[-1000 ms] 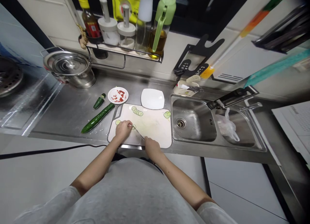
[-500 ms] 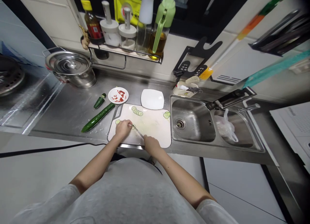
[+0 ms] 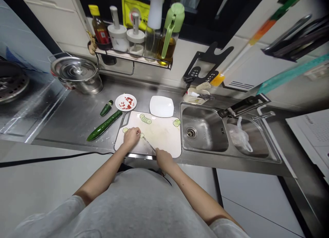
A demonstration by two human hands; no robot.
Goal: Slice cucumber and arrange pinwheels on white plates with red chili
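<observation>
My right hand is wrapped round the handle of a knife, its blade pointing left and away over the white cutting board. The knife tip is at a single cucumber slice. My left hand is closed, its fingertips pinched at the left edge of that slice. Another slice lies just beyond my left hand. A row of overlapping cucumber slices rests near the board's far edge, and a small pile of slices sits at its far right corner.
Left of the board lie a long cucumber and a shorter cut cucumber piece. Behind it stand a round plate with chopped red bits and a white square plate. A sink is on the right, a lidded steel pot at back left.
My right hand has drawn back slightly to the right with the knife, so its tip now meets the slice's near right edge. My left hand stays almost in place.
</observation>
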